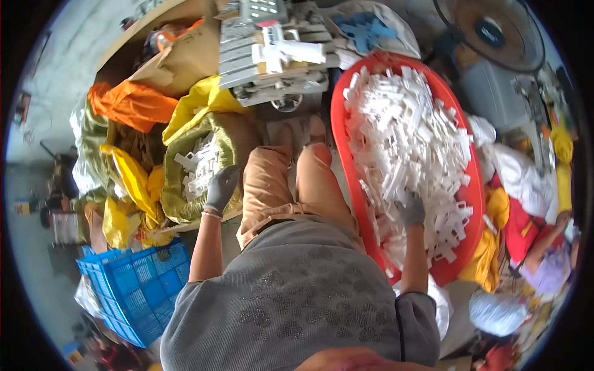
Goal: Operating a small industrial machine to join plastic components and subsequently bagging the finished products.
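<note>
My right hand [411, 209], in a grey glove, reaches into the red tub [339, 123]. Its fingers curl over a white plastic piece in the heap of white plastic pieces [405, 136], many shaped like toy pistols. On the other side, my left hand [221, 190], also gloved in grey, is by the right rim of the olive-green sack [179, 209]. Its fingers look stretched out, with nothing visible in them. More white pieces [201, 167] lie inside that sack. A white toy-gun-shaped piece [288, 51] rests on the grey slatted bench [238, 68] ahead of me.
Blue plastic crate [139, 294] stands at lower left. Yellow cloth [198, 102], orange cloth [133, 105] and a cardboard box [179, 65] crowd the far left. A fan [489, 31] stands far right. Blue pieces [365, 31] lie on a white sack behind the tub. Another person's arm [547, 241] shows at right.
</note>
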Motion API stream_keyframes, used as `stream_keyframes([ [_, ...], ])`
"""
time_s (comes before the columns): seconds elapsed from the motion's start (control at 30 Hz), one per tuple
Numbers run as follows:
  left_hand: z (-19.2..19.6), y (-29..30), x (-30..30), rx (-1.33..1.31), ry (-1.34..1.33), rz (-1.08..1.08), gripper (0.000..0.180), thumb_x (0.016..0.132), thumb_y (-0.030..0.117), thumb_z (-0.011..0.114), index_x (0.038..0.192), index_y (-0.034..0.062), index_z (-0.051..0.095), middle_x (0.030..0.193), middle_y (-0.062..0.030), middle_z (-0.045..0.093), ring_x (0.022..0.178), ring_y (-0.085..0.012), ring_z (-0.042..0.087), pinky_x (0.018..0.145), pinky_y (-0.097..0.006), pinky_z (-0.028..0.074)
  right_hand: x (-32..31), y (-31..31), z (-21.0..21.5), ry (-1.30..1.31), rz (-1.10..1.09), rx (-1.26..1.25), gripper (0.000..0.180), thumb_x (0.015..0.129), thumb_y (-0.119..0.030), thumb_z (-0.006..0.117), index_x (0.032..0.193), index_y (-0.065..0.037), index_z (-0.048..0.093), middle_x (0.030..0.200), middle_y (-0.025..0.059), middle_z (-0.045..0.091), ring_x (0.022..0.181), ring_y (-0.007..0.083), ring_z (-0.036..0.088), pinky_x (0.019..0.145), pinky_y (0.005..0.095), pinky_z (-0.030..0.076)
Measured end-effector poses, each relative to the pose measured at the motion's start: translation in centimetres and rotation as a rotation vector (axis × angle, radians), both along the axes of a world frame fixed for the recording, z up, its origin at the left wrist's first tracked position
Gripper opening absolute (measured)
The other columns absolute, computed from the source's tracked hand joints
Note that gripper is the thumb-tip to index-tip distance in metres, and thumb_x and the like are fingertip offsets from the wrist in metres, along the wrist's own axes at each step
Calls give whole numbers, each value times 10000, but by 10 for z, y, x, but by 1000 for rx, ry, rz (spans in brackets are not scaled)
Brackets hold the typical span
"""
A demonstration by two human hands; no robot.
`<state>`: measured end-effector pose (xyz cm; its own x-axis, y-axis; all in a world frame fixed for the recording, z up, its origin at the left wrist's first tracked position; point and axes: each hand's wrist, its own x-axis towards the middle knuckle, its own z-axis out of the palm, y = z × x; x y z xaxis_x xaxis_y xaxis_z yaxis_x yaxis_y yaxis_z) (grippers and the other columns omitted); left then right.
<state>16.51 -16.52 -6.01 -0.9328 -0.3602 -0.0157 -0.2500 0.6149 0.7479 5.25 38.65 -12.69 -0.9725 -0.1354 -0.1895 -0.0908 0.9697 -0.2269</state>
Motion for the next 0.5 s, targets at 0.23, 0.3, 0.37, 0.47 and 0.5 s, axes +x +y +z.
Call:
stream_keyframes([
  [0.23,104,0,-46,-298,360,-40,214,844,111,576,1042,50,631,1017,-150,645,925,-308,620,802,-345,487,-9,-6,1,250,4,-436,489,793,-99,617,1253,-27,469,1176,174,503,1098,325,496,932,396,414],
  [0.3,137,2,-74,-264,459,-30,230,830,116,588,1048,56,630,1027,-139,637,945,-309,606,832,-363,475,-13,-8,14,251,-53,-594,453,844,-41,545,1283,3,443,1248,148,490,1138,261,484,981,344,369],
  [0.37,169,7,-103,-415,589,-63,240,825,141,603,1047,54,630,1035,-139,631,967,-320,590,841,-365,470,-21,-28,43,154,-180,-911,474,865,-37,524,1324,-4,408,1315,124,460,1199,243,450,1007,332,343],
  [0.47,193,11,-148,-454,661,-214,308,824,180,620,1103,50,599,1055,-152,623,996,-343,571,861,-376,457,-36,-50,70,142,-128,-1044,487,893,-69,495,1355,5,362,1391,111,396,1284,208,371,1046,311,291],
  [0.5,196,9,-164,-479,689,-278,339,826,188,622,1131,45,582,1057,-158,623,1001,-353,570,861,-376,457,-42,-58,77,134,-75,-1116,490,898,-83,491,1360,8,353,1402,113,382,1303,203,351,1059,308,272],
])
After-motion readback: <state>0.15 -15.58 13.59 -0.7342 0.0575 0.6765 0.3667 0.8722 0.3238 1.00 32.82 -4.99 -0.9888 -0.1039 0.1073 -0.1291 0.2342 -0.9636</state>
